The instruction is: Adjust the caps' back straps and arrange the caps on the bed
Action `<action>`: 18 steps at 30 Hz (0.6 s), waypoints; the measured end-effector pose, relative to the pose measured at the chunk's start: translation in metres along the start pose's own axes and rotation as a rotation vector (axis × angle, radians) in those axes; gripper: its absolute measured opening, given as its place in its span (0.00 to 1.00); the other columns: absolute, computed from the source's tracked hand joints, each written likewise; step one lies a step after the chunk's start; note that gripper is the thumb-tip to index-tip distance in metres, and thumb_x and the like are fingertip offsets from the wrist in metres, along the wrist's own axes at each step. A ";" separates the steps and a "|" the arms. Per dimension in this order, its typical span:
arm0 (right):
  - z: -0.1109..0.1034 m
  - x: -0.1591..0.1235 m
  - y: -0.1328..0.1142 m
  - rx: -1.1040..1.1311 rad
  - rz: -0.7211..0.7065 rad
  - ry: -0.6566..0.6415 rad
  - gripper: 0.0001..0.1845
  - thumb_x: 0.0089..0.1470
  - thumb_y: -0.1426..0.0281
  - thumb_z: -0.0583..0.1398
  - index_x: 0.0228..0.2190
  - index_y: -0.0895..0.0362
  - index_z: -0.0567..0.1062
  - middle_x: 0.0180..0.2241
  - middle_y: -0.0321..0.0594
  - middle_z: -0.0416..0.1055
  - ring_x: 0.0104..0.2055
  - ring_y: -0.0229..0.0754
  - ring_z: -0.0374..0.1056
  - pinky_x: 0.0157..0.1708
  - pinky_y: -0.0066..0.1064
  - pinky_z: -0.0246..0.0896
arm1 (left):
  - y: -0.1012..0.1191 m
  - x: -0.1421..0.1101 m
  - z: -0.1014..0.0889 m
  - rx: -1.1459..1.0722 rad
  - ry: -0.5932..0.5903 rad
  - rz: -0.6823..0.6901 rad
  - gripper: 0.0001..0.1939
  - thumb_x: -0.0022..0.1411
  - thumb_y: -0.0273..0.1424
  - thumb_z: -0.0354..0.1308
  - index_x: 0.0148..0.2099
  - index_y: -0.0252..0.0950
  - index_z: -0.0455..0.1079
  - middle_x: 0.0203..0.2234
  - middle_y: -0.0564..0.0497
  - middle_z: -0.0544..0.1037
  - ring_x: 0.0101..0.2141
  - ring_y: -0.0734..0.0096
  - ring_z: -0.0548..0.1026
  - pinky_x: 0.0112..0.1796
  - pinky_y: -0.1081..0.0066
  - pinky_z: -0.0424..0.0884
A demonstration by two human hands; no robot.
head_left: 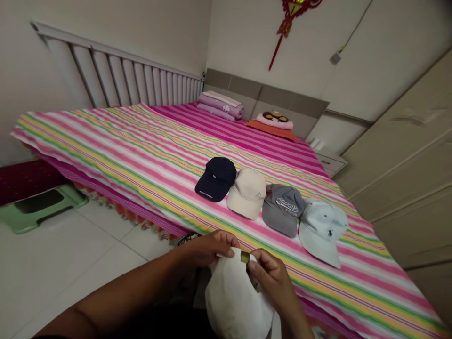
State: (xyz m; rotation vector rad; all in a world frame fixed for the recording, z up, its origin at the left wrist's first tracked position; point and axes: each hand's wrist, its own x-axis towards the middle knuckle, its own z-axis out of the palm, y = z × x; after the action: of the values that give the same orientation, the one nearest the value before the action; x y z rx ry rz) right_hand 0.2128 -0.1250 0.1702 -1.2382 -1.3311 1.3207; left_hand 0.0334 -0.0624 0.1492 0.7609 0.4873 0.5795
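A white baseball cap [235, 296] is held in front of me at the bed's edge, its back strap and a brass-coloured buckle turned upward. My left hand [215, 249] pinches the strap left of the buckle. On the other side, my right hand [271, 275] grips the cap's edge close to the buckle. Beyond my hands, a row of caps lies on the striped sheet: a navy cap [217, 179], a cream cap [247, 193], a grey cap with lettering [282, 209] and a pale blue cap [323, 230]. Neighbouring caps touch or nearly touch.
The bed's striped sheet [134, 146] spreads around the caps. Folded purple bedding [221, 106] and a pink-and-orange stack [271, 125] sit by the headboard [282, 101]. A green stool [42, 207] stands on the tiled floor at left; a wardrobe [406, 155] is at right.
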 end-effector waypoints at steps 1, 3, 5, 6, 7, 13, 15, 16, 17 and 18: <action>0.004 0.000 0.001 0.079 0.025 -0.015 0.14 0.43 0.62 0.63 0.19 0.58 0.67 0.16 0.30 0.59 0.18 0.31 0.51 0.18 0.24 0.47 | -0.001 -0.001 0.000 -0.040 0.002 -0.004 0.10 0.35 0.28 0.62 0.26 0.29 0.72 0.17 0.51 0.73 0.17 0.78 0.67 0.21 0.78 0.61; 0.009 0.000 0.004 0.270 0.073 -0.024 0.15 0.41 0.62 0.63 0.19 0.58 0.65 0.15 0.29 0.58 0.16 0.30 0.49 0.17 0.23 0.43 | -0.001 -0.002 -0.002 -0.102 -0.016 -0.019 0.11 0.36 0.30 0.60 0.26 0.27 0.73 0.17 0.49 0.73 0.19 0.76 0.68 0.22 0.77 0.62; 0.012 0.000 0.006 0.409 0.108 -0.025 0.15 0.40 0.63 0.65 0.20 0.58 0.65 0.14 0.29 0.58 0.15 0.29 0.49 0.16 0.22 0.42 | -0.002 -0.003 -0.003 -0.113 -0.065 -0.045 0.11 0.36 0.29 0.61 0.27 0.27 0.74 0.19 0.48 0.74 0.20 0.75 0.69 0.23 0.76 0.62; 0.014 0.000 0.006 0.451 0.118 -0.016 0.16 0.39 0.63 0.65 0.20 0.58 0.65 0.14 0.29 0.58 0.15 0.29 0.48 0.16 0.22 0.42 | -0.003 -0.003 -0.003 -0.103 -0.084 -0.057 0.11 0.36 0.28 0.61 0.27 0.28 0.74 0.19 0.48 0.74 0.20 0.75 0.69 0.24 0.76 0.62; 0.015 0.000 0.005 0.475 0.125 -0.003 0.16 0.38 0.62 0.65 0.19 0.58 0.65 0.14 0.29 0.58 0.15 0.29 0.48 0.15 0.22 0.41 | -0.003 -0.003 -0.003 -0.089 -0.088 -0.065 0.10 0.36 0.27 0.62 0.27 0.28 0.74 0.18 0.49 0.74 0.19 0.76 0.69 0.24 0.76 0.62; 0.019 0.001 -0.002 0.430 0.092 0.032 0.16 0.41 0.61 0.64 0.19 0.57 0.65 0.13 0.28 0.55 0.14 0.28 0.44 0.13 0.21 0.36 | -0.002 0.003 0.007 -0.002 -0.017 -0.066 0.08 0.36 0.28 0.65 0.23 0.29 0.73 0.15 0.51 0.72 0.16 0.79 0.66 0.21 0.77 0.61; 0.019 0.002 -0.003 0.416 0.081 0.038 0.16 0.41 0.61 0.64 0.18 0.57 0.64 0.13 0.28 0.54 0.14 0.28 0.44 0.13 0.22 0.35 | -0.001 0.005 0.009 0.022 -0.016 -0.042 0.08 0.36 0.28 0.65 0.22 0.29 0.72 0.14 0.52 0.72 0.16 0.80 0.65 0.20 0.77 0.60; 0.019 0.002 -0.003 0.414 0.077 0.041 0.16 0.41 0.60 0.64 0.18 0.57 0.64 0.13 0.28 0.54 0.14 0.28 0.43 0.13 0.22 0.35 | 0.000 0.005 0.010 0.028 -0.016 -0.029 0.08 0.36 0.28 0.65 0.22 0.29 0.71 0.14 0.52 0.72 0.15 0.80 0.65 0.19 0.77 0.59; 0.019 0.002 -0.003 0.414 0.075 0.041 0.16 0.41 0.60 0.63 0.18 0.57 0.64 0.13 0.28 0.54 0.14 0.28 0.43 0.13 0.22 0.35 | 0.000 0.005 0.010 0.029 -0.016 -0.020 0.08 0.36 0.28 0.65 0.21 0.30 0.71 0.14 0.53 0.71 0.15 0.80 0.64 0.18 0.78 0.58; 0.019 0.002 -0.003 0.417 0.071 0.039 0.16 0.41 0.60 0.63 0.18 0.57 0.64 0.13 0.28 0.54 0.14 0.28 0.43 0.13 0.22 0.35 | -0.001 0.005 0.010 0.025 -0.017 -0.015 0.08 0.37 0.28 0.65 0.21 0.30 0.71 0.14 0.53 0.71 0.14 0.81 0.64 0.18 0.78 0.57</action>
State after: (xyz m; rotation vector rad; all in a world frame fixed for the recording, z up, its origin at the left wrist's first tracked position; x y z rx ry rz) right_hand 0.1934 -0.1254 0.1723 -1.0205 -0.9276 1.5229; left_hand 0.0437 -0.0642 0.1539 0.7847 0.4851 0.5534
